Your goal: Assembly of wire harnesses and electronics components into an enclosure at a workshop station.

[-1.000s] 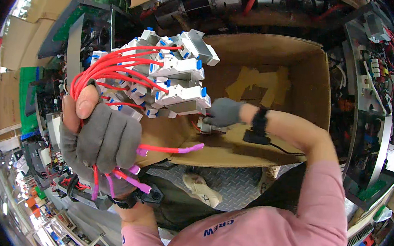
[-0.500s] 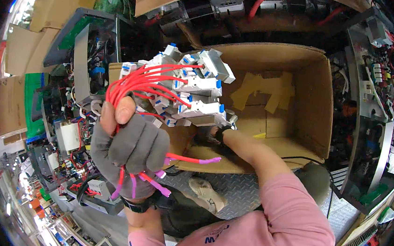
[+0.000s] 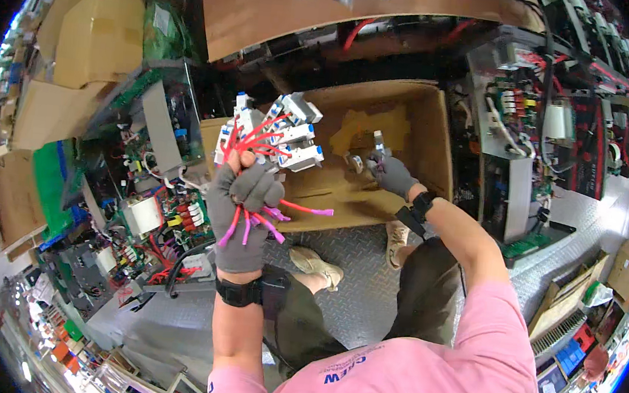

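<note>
My left hand (image 3: 256, 184), in a grey glove with bare fingertips, is closed around a bundle of red wires (image 3: 259, 144). White rectangular blocks with blue parts (image 3: 302, 155) hang from the wires' far ends, over the left side of an open cardboard box (image 3: 448, 144). Purple-sleeved wire ends (image 3: 274, 232) stick out below my fist. My right hand (image 3: 397, 177), also gloved, is over the box's right part with its fingers curled. A small pale grey piece (image 3: 379, 140) shows at its fingertips; its kind is too small to tell.
Opened electronic units with circuit boards stand on the left (image 3: 171, 214) and right (image 3: 529, 133). A brown panel (image 3: 307, 20) spans the far side. My shoes (image 3: 316, 265) rest on a patterned metal floor (image 3: 356, 275). Large cardboard pieces (image 3: 96, 43) stand far left.
My right hand has come out from behind the white blocks and moved right over the box. The view has shifted back, and my left hand still grips the wires.
</note>
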`<state>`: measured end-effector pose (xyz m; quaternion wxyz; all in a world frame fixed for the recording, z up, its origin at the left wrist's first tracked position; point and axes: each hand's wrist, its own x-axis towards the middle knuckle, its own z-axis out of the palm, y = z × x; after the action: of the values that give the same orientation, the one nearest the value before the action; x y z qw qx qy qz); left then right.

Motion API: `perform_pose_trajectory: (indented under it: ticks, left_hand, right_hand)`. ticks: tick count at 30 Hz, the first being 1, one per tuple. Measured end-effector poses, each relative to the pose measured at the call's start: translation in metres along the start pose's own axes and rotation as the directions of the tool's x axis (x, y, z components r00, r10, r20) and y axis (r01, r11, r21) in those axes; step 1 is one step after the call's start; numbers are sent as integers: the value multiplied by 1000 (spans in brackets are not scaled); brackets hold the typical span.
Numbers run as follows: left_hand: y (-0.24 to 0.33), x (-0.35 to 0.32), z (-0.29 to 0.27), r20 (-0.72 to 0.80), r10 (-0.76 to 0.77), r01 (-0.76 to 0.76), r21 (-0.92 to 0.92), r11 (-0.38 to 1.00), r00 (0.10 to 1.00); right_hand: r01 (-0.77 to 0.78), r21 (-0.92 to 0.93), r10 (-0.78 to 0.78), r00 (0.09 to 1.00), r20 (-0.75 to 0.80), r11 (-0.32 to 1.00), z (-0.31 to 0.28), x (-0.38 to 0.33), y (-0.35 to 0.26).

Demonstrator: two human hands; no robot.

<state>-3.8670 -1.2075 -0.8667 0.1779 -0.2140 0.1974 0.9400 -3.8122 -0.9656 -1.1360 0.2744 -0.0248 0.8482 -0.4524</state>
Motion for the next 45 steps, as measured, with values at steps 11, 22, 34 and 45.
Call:
perform_pose_trajectory:
  ticks: [11,22,34,45]
  left_hand:
    - [-17,-59,130,-226,-65,78,50,996,972]
    - [-34,-136,189,-331,-277,310,49,950,902]
    - [-101,-145,180,-673,-573,865,482,141,468]
    - [-323,-225,299,-754,-646,628,562,-538,122]
  right_hand:
    - [156,27,-147,967,-208,987,-175,-112,-110]
    - [166,174,-99,936,-338,971,-270,-282,-220]
    - [-34,281,215,733,-645,959,-241,-550,-273]
    - [173,641,653,-20,-757,748,-148,-772,-273]
